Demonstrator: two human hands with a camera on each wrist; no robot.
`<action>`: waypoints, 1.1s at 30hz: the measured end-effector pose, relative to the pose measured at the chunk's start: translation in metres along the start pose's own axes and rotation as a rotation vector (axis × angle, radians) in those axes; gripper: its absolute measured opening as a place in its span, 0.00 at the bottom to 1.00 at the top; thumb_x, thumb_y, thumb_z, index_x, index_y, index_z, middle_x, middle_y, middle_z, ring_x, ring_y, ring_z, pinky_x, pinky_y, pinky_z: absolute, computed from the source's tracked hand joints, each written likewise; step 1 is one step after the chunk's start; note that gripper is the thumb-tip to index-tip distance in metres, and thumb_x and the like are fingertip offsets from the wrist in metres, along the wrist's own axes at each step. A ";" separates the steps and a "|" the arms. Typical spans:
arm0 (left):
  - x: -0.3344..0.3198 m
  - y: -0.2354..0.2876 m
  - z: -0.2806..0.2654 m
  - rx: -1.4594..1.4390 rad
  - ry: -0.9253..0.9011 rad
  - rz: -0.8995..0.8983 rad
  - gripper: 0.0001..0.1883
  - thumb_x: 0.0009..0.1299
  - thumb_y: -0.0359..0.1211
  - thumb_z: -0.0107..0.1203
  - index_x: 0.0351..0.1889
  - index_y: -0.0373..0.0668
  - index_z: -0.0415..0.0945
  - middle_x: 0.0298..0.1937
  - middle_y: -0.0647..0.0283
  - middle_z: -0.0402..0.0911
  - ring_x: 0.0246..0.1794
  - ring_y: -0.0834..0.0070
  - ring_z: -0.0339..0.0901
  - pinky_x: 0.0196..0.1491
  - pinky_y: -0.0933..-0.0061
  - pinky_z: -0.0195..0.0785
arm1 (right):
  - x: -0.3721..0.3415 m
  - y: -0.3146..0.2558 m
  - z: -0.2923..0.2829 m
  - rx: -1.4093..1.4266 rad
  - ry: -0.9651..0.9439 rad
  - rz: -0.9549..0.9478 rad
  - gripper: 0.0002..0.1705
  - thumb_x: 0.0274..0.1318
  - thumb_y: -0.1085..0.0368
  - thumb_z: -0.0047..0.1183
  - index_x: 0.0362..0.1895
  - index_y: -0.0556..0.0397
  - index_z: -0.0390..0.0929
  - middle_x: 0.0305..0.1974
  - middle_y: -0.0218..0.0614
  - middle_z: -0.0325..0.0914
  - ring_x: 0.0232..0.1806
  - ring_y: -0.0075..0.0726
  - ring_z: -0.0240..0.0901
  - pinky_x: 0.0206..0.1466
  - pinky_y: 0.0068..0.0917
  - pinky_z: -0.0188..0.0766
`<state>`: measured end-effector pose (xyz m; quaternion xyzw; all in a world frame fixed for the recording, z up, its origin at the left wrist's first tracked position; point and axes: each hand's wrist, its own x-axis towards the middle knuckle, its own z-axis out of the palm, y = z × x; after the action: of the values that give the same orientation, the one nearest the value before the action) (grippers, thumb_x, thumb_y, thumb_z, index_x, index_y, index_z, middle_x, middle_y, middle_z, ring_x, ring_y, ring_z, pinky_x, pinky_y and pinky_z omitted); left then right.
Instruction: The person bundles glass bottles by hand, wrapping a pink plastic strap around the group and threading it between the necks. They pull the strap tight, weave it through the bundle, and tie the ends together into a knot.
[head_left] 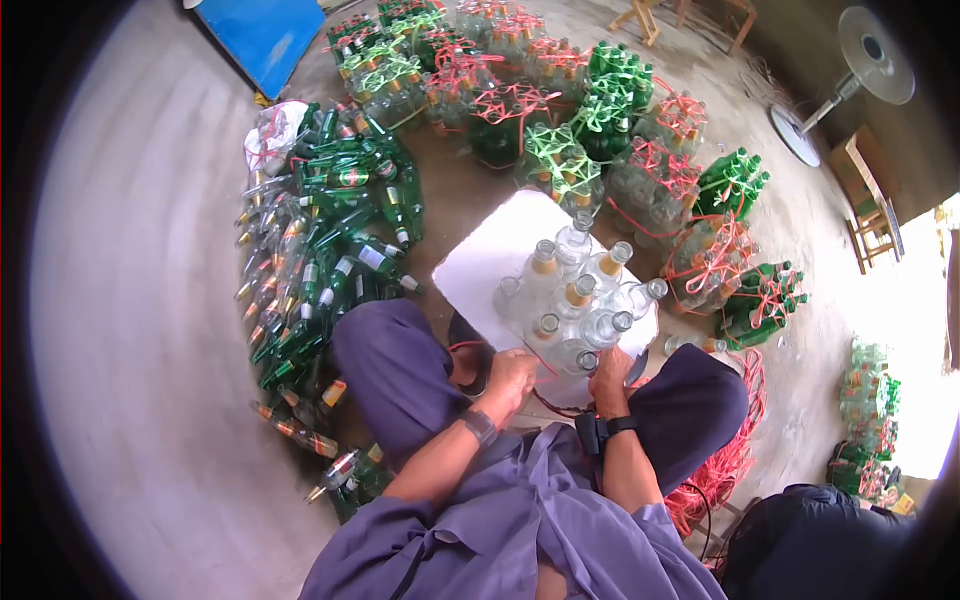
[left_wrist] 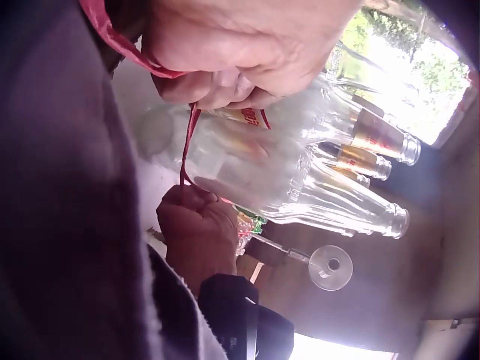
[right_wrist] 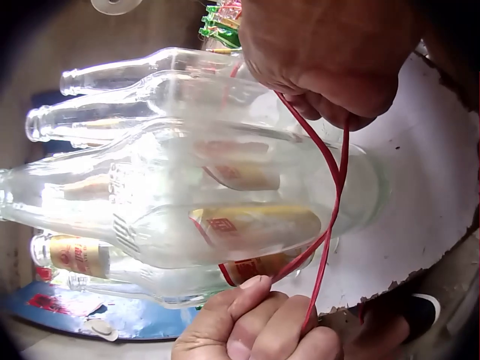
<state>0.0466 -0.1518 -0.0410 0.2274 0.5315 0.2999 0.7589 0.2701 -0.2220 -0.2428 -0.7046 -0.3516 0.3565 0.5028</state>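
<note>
Several clear glass bottles (head_left: 570,325), some with gold neck bands, stand upright in a cluster on a white board (head_left: 475,250). Red plastic twine (right_wrist: 335,206) crosses over itself in front of their lower sides in the right wrist view. My left hand (head_left: 512,380) is curled round one end of it, at the near left of the cluster. The other end is gripped by my right hand (head_left: 609,382), close beside the nearest bottles. In the left wrist view the twine (left_wrist: 187,150) runs between both hands. Labels show through the glass; the cluster's far side is hidden there.
Green and clear bottles (head_left: 350,210) lie heaped on the left. Bundles of bottles tied with red and green twine (head_left: 655,175) curve round the back and right. A pile of red twine (head_left: 725,470) lies by the right knee. A fan (head_left: 870,55) stands at back right.
</note>
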 end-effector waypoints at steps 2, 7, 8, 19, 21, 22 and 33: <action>-0.004 -0.004 -0.008 -0.009 -0.003 0.018 0.09 0.63 0.26 0.55 0.22 0.42 0.68 0.16 0.70 0.64 0.10 0.81 0.56 0.15 0.75 0.45 | -0.004 0.008 0.005 0.178 0.075 0.146 0.11 0.65 0.51 0.52 0.38 0.41 0.72 0.25 0.27 0.70 0.21 0.28 0.64 0.21 0.27 0.58; 0.004 -0.004 -0.014 -0.021 -0.091 -0.134 0.12 0.61 0.28 0.59 0.24 0.47 0.65 0.17 0.72 0.63 0.13 0.83 0.55 0.18 0.76 0.44 | -0.013 -0.060 -0.001 0.573 0.038 0.214 0.11 0.64 0.52 0.53 0.33 0.40 0.70 0.22 0.27 0.69 0.18 0.27 0.62 0.20 0.27 0.57; 0.003 -0.004 -0.014 -0.025 -0.089 -0.140 0.12 0.61 0.28 0.59 0.24 0.47 0.65 0.17 0.72 0.63 0.13 0.83 0.55 0.18 0.76 0.44 | -0.019 -0.100 -0.001 0.669 0.146 0.414 0.10 0.64 0.54 0.53 0.32 0.40 0.69 0.21 0.27 0.68 0.17 0.26 0.61 0.19 0.27 0.56; -0.014 -0.012 -0.009 0.422 -0.210 0.018 0.10 0.67 0.27 0.58 0.42 0.30 0.82 0.33 0.64 0.82 0.34 0.77 0.78 0.41 0.78 0.69 | -0.037 -0.161 -0.006 0.783 0.386 0.645 0.12 0.64 0.63 0.50 0.26 0.45 0.65 0.21 0.27 0.63 0.18 0.26 0.59 0.16 0.25 0.50; -0.009 -0.021 -0.014 0.397 -0.250 0.053 0.09 0.68 0.28 0.59 0.41 0.30 0.82 0.32 0.64 0.82 0.33 0.78 0.77 0.40 0.78 0.68 | -0.041 -0.159 -0.007 0.803 0.387 0.638 0.10 0.63 0.65 0.51 0.28 0.45 0.66 0.21 0.27 0.63 0.19 0.26 0.60 0.18 0.26 0.53; -0.006 -0.026 -0.017 0.368 -0.285 0.090 0.09 0.68 0.28 0.59 0.40 0.30 0.83 0.31 0.65 0.82 0.31 0.79 0.76 0.38 0.78 0.67 | -0.043 -0.158 -0.008 0.804 0.390 0.638 0.10 0.63 0.65 0.51 0.28 0.45 0.66 0.21 0.27 0.63 0.19 0.26 0.60 0.18 0.26 0.53; -0.009 -0.022 -0.010 0.578 -0.254 0.152 0.11 0.70 0.34 0.61 0.38 0.33 0.85 0.27 0.67 0.83 0.26 0.82 0.74 0.31 0.78 0.63 | -0.059 -0.191 -0.018 0.890 0.336 0.659 0.11 0.64 0.67 0.52 0.27 0.48 0.68 0.22 0.26 0.63 0.19 0.26 0.59 0.23 0.29 0.62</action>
<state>0.0398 -0.1743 -0.0527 0.5082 0.4771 0.1616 0.6986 0.2298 -0.2331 -0.0468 -0.5445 0.1549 0.4910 0.6622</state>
